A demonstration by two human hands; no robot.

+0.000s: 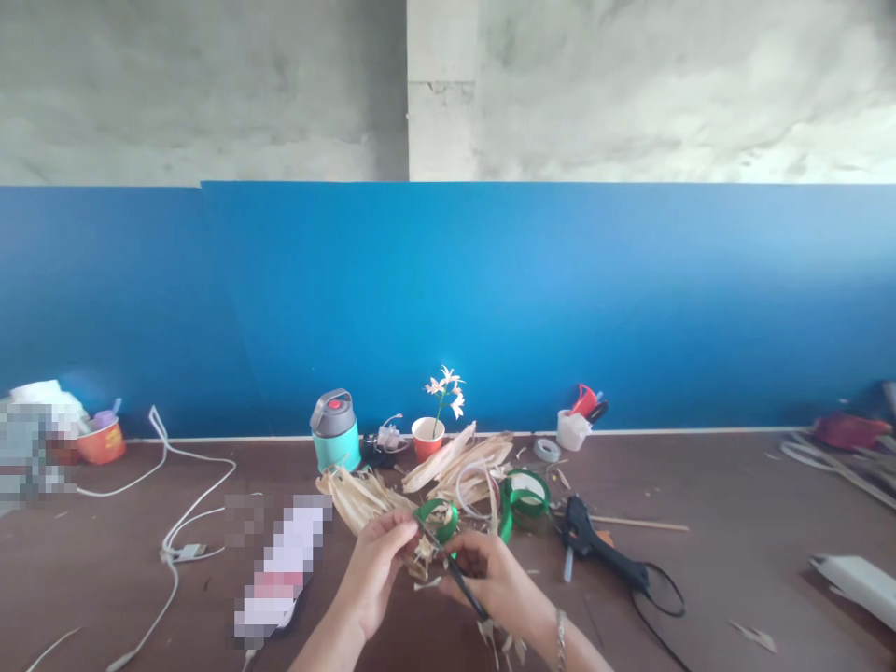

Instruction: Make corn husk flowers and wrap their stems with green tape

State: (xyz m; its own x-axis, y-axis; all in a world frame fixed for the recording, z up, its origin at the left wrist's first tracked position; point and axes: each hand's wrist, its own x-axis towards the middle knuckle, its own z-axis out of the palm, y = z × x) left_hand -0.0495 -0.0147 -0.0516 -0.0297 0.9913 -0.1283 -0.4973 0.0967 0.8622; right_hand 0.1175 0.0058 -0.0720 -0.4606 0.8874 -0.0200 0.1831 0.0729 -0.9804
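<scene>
My left hand (384, 555) is closed in a pinch, and what lies between thumb and fingers is too small to make out. A slim dark tool (458, 581) is gripped by my right hand (494, 574). It slants up and left, its tip reaching my left fingertips; whether it is tweezers or scissors I cannot tell. Just past the fingertips is a loop of green ribbon (445, 519). Dried corn husks (368, 499) lie behind my hands, and a larger green ribbon roll (526, 495) sits to the right among them.
A black glue gun (602, 546) lies at the right with its cord. Behind the husks, a paper cup (427, 448) holds a white flower (443, 383). A turquoise flask (336, 443), a tape roll (547, 451) and a white cup (574, 432) stand along the blue partition. White cables (189, 509) run at left.
</scene>
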